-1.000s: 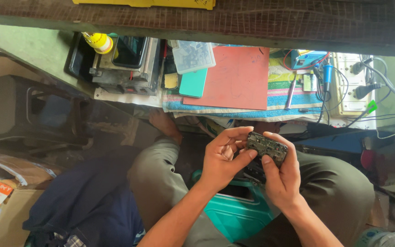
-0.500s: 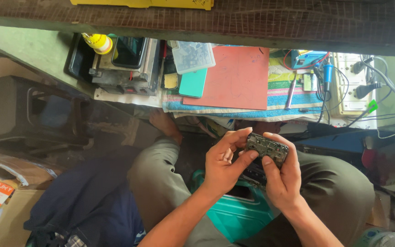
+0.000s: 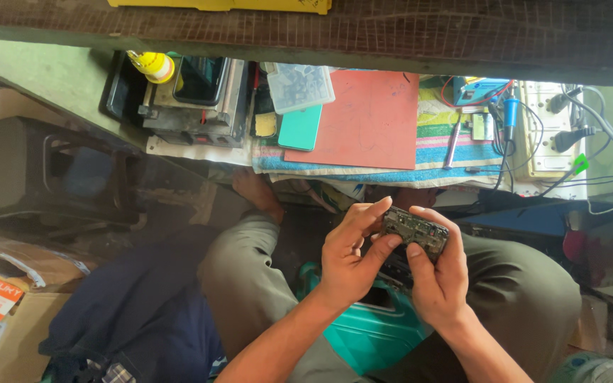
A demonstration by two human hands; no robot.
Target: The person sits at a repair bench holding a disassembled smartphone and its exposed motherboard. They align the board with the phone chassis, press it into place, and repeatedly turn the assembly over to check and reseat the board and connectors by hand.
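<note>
Clutter is crowding the table (image 3: 72, 85) at twelve o'clock; below, left hand (image 3: 347, 259) and right hand (image 3: 438, 276) are gripping a dark phone (image 3: 414, 231) between them.

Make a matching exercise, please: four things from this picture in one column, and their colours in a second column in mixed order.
Things:
1. mat on the bench
2. bottle cap
3. box on the lap
4. circuit board held by the left hand and right hand

Colours:
A. yellow
B. dark, nearly black
C. red
D. teal

Pairs: 1-C, 2-A, 3-D, 4-B
</note>
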